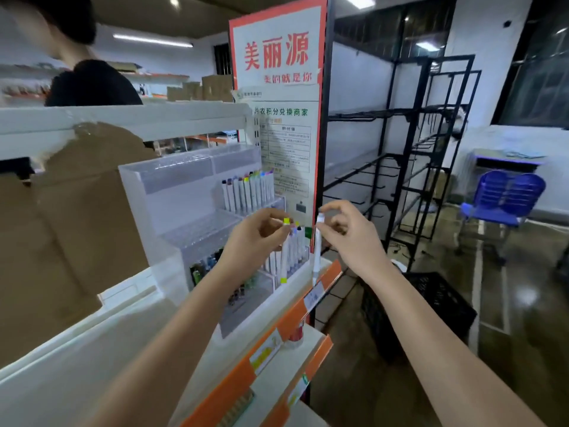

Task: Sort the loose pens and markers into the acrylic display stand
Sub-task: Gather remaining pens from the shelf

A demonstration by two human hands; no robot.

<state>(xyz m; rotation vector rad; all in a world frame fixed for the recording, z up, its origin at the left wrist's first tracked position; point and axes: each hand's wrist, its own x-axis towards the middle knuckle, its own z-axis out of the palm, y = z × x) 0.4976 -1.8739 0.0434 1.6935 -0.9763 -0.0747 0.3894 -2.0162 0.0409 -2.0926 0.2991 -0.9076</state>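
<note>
Head view of a shop shelf, read left to right with the acrylic display stand [197, 211] as the landmark. Left of the stand, torn brown cardboard [77, 217] leans against the white shelving; behind it a person in a dark top [92, 84] stands with their back turned. The stand is tiered: a row of white-barrelled markers [248, 192] with coloured caps stands upright in its upper tier, darker pens [204, 268] fill a lower tier, and more white markers occupy the lower right tier. In front of that tier, the left hand [255, 238] pinches the top of a white marker with yellow-green end bands [284, 251], held upright with its lower end at the stand's front wall. Just right of the stand, the right hand [348, 232] pinches the top of a second white marker [317, 245], held upright beside the stand's right edge and above the orange price rail [308, 306]. Each hand is thus clamped on its own marker, and the two hands are near but not touching. Right of the stand rise a red-and-white poster panel [278, 87], empty black wire racks [409, 180] and, farthest right, a blue plastic chair [505, 195]. Judged from their form, the markers are light, rigid and smooth-barrelled, so likely a little slippery; a fingertip pinch near the upper cap should let each one drop vertically into a slot.
</note>
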